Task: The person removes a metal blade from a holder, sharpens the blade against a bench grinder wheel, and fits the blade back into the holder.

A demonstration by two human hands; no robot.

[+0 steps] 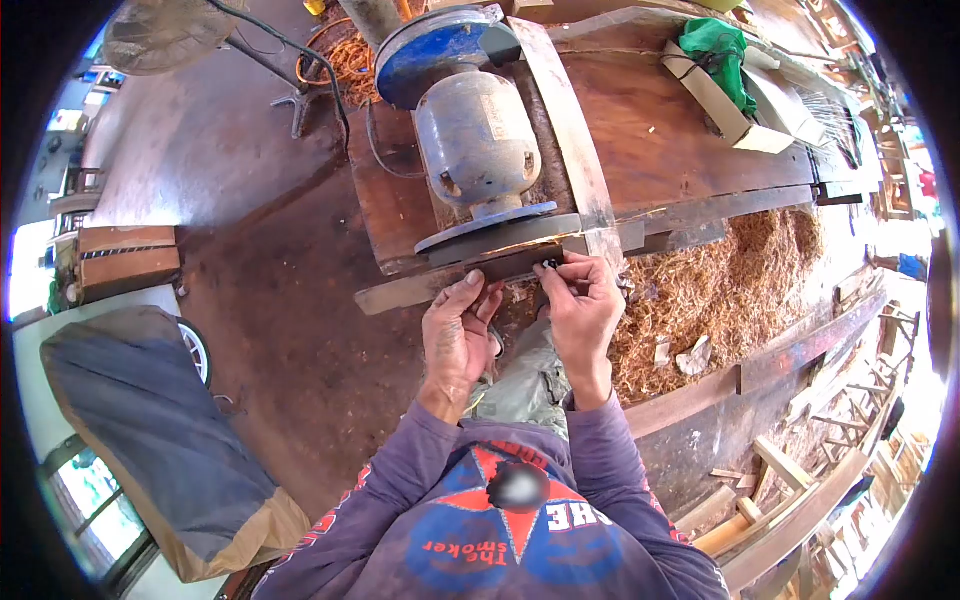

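A blue-and-grey bench grinder stands on the wooden bench, with its grinding wheel on the side facing me. Against that wheel lies a dark flat metal blade, and a thin orange streak like sparks shows along the wheel's edge. My right hand pinches the blade's right end; a small black-and-white item shows at its fingertips. At the left end, my left hand has thumb and fingers closed on the blade, its contact partly hidden. A wooden strip runs below the wheel.
Wood shavings are heaped at right. A cardboard box with green cloth sits on the bench. A cable hangs near a stand fan. A covered bulky object stands at lower left.
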